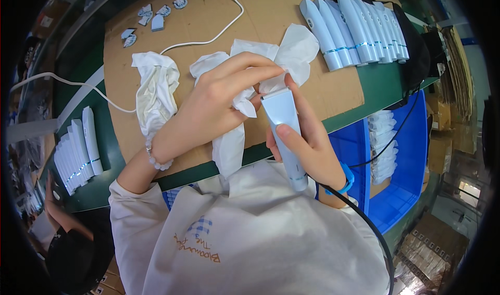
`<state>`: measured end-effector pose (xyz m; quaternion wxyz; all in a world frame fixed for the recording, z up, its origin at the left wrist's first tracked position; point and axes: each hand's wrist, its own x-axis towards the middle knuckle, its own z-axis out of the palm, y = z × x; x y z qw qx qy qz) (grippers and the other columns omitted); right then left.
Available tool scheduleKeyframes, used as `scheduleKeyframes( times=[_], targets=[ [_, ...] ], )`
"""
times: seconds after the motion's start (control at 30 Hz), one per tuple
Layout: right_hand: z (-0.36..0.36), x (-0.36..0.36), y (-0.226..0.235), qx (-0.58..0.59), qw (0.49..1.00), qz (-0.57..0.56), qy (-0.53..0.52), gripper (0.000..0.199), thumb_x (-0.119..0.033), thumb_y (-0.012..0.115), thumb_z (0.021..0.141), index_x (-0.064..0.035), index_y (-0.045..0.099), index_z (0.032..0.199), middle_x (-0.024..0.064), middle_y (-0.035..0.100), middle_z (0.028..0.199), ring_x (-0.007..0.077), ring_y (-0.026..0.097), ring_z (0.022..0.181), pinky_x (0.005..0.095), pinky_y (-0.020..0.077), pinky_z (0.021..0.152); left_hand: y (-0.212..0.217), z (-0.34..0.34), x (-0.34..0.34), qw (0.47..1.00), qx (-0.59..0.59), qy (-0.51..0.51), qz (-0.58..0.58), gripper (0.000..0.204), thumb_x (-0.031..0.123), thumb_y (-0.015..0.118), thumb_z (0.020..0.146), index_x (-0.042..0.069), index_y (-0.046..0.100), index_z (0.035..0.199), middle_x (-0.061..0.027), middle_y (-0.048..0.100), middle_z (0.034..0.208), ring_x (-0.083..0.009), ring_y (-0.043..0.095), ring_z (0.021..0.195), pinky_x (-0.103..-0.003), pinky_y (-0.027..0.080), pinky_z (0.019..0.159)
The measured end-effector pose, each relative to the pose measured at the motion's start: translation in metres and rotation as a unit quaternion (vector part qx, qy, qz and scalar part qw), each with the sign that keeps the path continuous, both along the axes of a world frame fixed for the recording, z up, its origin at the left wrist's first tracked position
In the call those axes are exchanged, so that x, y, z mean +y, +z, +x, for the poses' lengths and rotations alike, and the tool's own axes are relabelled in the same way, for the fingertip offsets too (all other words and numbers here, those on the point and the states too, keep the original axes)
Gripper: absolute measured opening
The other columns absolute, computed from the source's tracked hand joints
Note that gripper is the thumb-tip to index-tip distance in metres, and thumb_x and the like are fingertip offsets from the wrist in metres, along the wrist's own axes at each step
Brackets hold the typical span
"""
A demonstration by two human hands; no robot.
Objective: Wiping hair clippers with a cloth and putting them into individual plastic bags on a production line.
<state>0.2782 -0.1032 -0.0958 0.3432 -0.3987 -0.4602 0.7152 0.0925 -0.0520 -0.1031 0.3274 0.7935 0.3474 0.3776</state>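
Note:
My right hand (pixel 307 139) is wrapped round a light-blue hair clipper (pixel 285 123), its thumb on the front face. The clipper's wide blade end points away from me, toward my left hand. My left hand (pixel 221 94) is closed on a crumpled white cloth (pixel 242 105), its fingertips by the clipper's blade end. More of the white cloth (pixel 299 45) spreads out beyond my fingers, and a strip of it hangs over the table's front edge. What lies under my left palm is hidden.
Several similar clippers (pixel 354 29) lie in a row at the far right, others (pixel 78 149) at the left. A bunched white cloth (pixel 156 86), a white cable (pixel 208 42) and small parts (pixel 158 22) lie on cardboard (pixel 333 92). A blue bin (pixel 401 191) stands right; a person (pixel 73 227) is at left.

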Motion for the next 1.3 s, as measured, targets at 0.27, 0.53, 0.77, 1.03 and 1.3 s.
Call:
scheduleKeyframes(
  times=[0.27,0.53,0.77,1.03,1.3],
  targets=[
    [-0.004,-0.007,0.002,-0.094,0.993,0.008,-0.071,0.061,-0.017,0.056,0.088,0.0026,0.019,0.133,0.0058,0.054,0.072,0.0093,0.05,0.057,0.0222,0.0404,0.051,0.003,0.003,-0.005,1.0,-0.008,0.002,-0.007,0.048,-0.014,0.06,0.063,0.003,0.061,0.108,-0.0101,0.058,0.103,-0.0208,0.06,0.084,-0.027,0.052,0.069],
    [0.01,0.001,0.002,0.054,0.986,-0.159,-0.007,0.034,-0.032,0.043,0.091,-0.0026,0.035,0.106,0.0119,0.053,0.064,0.0134,0.047,0.044,0.0237,0.0378,0.042,0.008,0.004,-0.008,0.997,0.024,-0.065,0.044,0.045,-0.011,0.062,0.066,0.003,0.06,0.108,-0.0086,0.059,0.103,-0.0213,0.06,0.086,-0.028,0.051,0.071],
    [0.015,0.001,-0.01,0.154,0.956,-0.25,-0.006,0.047,-0.042,0.033,0.094,0.0015,0.048,0.086,0.0093,0.05,0.056,0.0125,0.043,0.041,0.0233,0.0364,0.041,0.003,0.005,-0.01,0.996,0.068,-0.038,0.046,0.042,-0.009,0.062,0.068,0.004,0.06,0.108,-0.0081,0.059,0.104,-0.022,0.06,0.087,-0.029,0.051,0.071],
    [0.01,0.003,-0.005,0.114,0.977,-0.163,-0.075,0.042,-0.028,0.05,0.087,0.0026,0.042,0.115,0.0144,0.058,0.087,0.0155,0.055,0.063,0.0253,0.0461,0.058,0.004,0.007,-0.01,0.99,0.079,-0.102,0.048,0.043,-0.01,0.06,0.069,0.003,0.06,0.11,-0.0072,0.059,0.105,-0.0217,0.06,0.086,-0.028,0.05,0.068],
    [0.013,0.002,-0.013,0.156,0.982,-0.049,-0.099,0.081,-0.033,0.054,0.075,0.0043,0.019,0.138,0.0239,0.047,0.119,0.0298,0.053,0.103,0.0315,0.0424,0.079,-0.003,0.007,-0.007,0.998,0.038,-0.051,-0.009,0.042,-0.009,0.061,0.069,0.004,0.06,0.109,-0.0076,0.059,0.102,-0.0188,0.06,0.083,-0.026,0.05,0.068]
  ],
)
